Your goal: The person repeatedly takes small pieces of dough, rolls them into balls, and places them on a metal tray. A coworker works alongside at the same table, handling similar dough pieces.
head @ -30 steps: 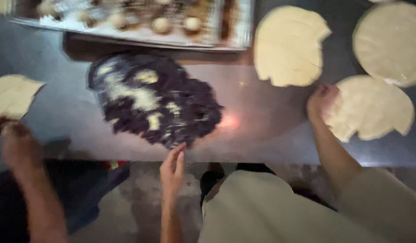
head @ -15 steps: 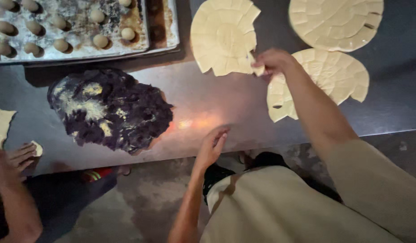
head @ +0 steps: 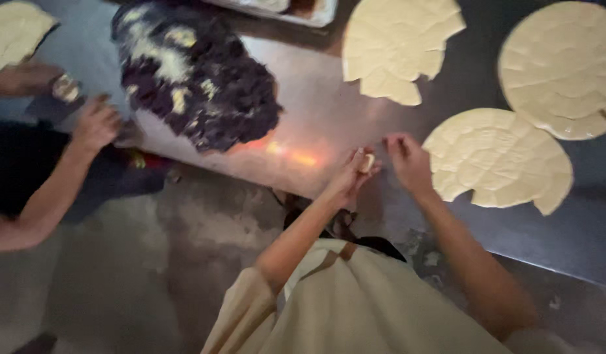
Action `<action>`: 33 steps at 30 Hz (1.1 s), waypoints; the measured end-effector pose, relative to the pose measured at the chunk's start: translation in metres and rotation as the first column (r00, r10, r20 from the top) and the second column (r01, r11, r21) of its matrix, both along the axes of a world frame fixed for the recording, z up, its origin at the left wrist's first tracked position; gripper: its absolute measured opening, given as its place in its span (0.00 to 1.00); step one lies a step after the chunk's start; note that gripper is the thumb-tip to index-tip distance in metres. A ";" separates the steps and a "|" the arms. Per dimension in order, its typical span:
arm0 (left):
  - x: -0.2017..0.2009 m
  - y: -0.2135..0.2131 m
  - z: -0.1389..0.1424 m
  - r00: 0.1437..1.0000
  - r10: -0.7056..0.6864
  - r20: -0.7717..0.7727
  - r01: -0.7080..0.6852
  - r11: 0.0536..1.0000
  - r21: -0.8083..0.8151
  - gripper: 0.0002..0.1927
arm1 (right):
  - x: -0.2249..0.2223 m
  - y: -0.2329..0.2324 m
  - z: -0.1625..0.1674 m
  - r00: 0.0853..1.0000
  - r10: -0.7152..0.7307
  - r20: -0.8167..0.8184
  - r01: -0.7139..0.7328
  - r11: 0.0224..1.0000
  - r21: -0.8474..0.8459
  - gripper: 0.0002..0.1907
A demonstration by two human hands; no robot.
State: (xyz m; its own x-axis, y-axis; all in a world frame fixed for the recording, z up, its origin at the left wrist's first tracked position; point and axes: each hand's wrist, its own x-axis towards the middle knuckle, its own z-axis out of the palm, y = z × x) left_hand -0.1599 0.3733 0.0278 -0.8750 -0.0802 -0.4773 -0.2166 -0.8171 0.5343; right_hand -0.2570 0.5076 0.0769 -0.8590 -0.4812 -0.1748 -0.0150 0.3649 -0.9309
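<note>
My left hand (head: 353, 176) pinches a small pale piece of dough (head: 366, 162) over the steel table's front edge. Just to its right, my right hand (head: 408, 161) hovers with fingers curled and nothing seen in it, next to a flat round dough sheet (head: 503, 157) with bites torn from its edge. A dark purple filling mound (head: 198, 72) streaked with yellow lies to the left of my hands on the steel table (head: 316, 124).
Two more flat dough sheets lie at the back, a torn dough sheet (head: 398, 42) and a whole round dough sheet (head: 562, 65). A tray edge (head: 283, 8) shows at top. Another person's hands (head: 93, 121) work at the left, near another dough sheet (head: 15, 29).
My right hand came back from the torn dough sheet toward my left hand, which now holds a small dough piece. The view shifted right and downward.
</note>
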 end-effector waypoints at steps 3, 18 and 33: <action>0.044 -0.047 0.006 0.996 0.077 0.056 -0.075 0.997 -0.028 0.25 | -0.014 -0.043 -0.001 0.932 0.130 -0.339 -0.108 0.991 0.081 0.14; 0.206 -0.195 0.003 0.918 0.334 0.212 -0.259 0.913 -0.316 0.17 | 0.019 -0.270 -0.052 0.637 0.443 -0.631 -0.364 0.894 0.260 0.39; 0.164 -0.309 0.035 0.999 0.041 0.006 -0.032 0.858 -0.513 0.17 | 0.023 -0.280 -0.059 0.923 0.149 0.355 -0.003 0.924 -0.381 0.19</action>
